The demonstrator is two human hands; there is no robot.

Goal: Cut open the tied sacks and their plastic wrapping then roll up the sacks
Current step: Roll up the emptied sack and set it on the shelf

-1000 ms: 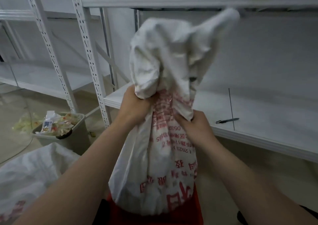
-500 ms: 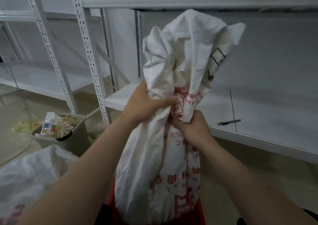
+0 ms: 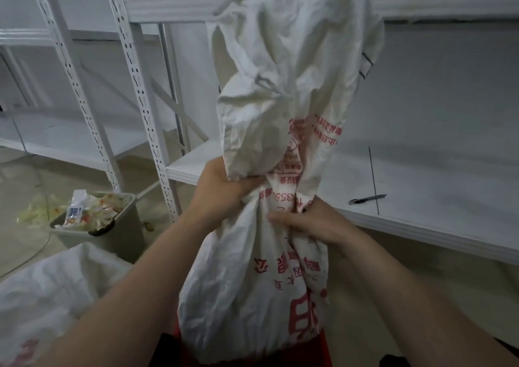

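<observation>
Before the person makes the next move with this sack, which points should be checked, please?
1. Left hand grips the sack at its neck: ok.
2. Right hand grips the neck too: ok.
3. Sack base rests on the red support: ok.
4. Neck tie already cut: cannot tell, hands hide it.
5. Cutting tool in hand: not ok; a dark pen-like tool lies on the shelf.

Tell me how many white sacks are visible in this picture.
2. The held sack is upright in the middle, its neck gripped by the left hand and right hand. The second sack lies at lower left. Others may be hidden.
</observation>
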